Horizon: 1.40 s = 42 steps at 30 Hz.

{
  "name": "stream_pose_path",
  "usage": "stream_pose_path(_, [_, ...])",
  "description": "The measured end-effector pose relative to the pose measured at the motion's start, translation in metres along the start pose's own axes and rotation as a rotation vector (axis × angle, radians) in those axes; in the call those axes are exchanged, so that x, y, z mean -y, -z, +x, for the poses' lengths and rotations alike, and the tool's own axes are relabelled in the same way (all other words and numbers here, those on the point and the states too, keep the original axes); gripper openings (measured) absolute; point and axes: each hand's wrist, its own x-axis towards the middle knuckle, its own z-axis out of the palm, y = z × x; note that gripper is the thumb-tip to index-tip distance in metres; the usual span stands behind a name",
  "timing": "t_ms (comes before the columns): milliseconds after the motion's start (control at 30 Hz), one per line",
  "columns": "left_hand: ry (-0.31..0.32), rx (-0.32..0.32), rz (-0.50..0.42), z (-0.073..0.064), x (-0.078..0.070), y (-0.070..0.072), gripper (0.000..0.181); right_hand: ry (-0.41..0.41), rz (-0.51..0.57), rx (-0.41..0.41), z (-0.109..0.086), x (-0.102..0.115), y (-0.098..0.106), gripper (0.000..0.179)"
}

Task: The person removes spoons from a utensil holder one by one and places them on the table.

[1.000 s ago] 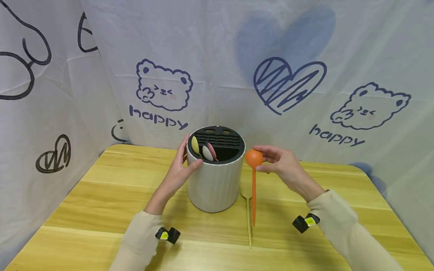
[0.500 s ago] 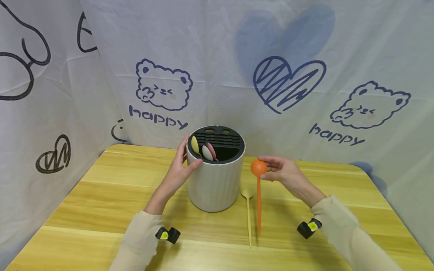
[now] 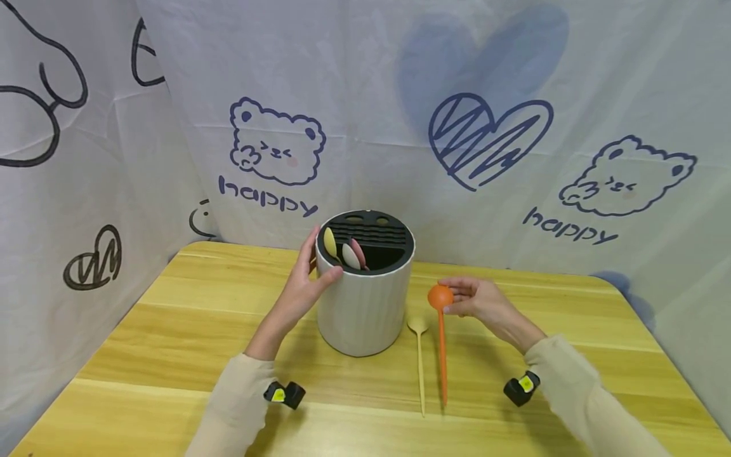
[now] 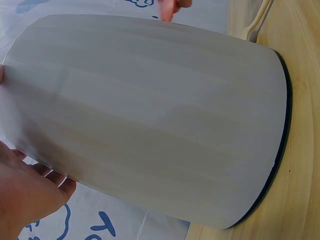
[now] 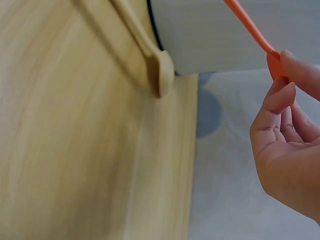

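Observation:
A ribbed white utensil holder (image 3: 362, 311) with a black slotted top stands upright on the table. My left hand (image 3: 305, 279) grips its left side, thumb near the front rim and fingers round the back. Yellow (image 3: 330, 244), white (image 3: 351, 256) and pink (image 3: 360, 251) spoon heads poke out of its front opening. To the right, my right hand (image 3: 485, 304) pinches an orange spoon (image 3: 441, 297) at its round bowl, the handle pointing down toward me. Between the orange spoon and the holder, a pale yellow spoon (image 3: 418, 325) lies on the table; the right wrist view shows its bowl (image 5: 166, 75) close to the holder's base.
The wooden table (image 3: 171, 355) has its back edge against a white cloth (image 3: 365, 76) printed with bears and hearts. Another side of cloth hangs at the left. Each wrist wears a small black camera, such as the right one (image 3: 521, 388).
My right hand has moved down and slightly right with the orange spoon, drawing it away from the holder. The left hand and the holder have stayed in place.

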Motion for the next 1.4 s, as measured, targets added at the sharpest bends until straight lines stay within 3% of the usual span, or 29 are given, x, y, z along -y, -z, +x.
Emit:
stream_pose_path(233, [0.000, 0.000, 0.010, 0.001, 0.000, -0.001, 0.104, -0.047, -0.006, 0.015, 0.004, -0.014, 0.002, 0.062])
stream_pose_path(600, [-0.005, 0.003, 0.003, 0.001, 0.000, 0.000, 0.101, -0.033, 0.012, 0.047, 0.009, -0.031, 0.002, 0.060])
stream_pose_path(1167, [-0.007, -0.003, -0.007, 0.000, 0.001, 0.000, 0.093, -0.102, -0.013, 0.009, 0.015, -0.047, 0.002, 0.058])
stream_pose_path(1400, [-0.007, -0.005, -0.001, 0.000, 0.001, 0.000, 0.101, -0.119, -0.025, 0.012, 0.017, -0.058, 0.002, 0.056])
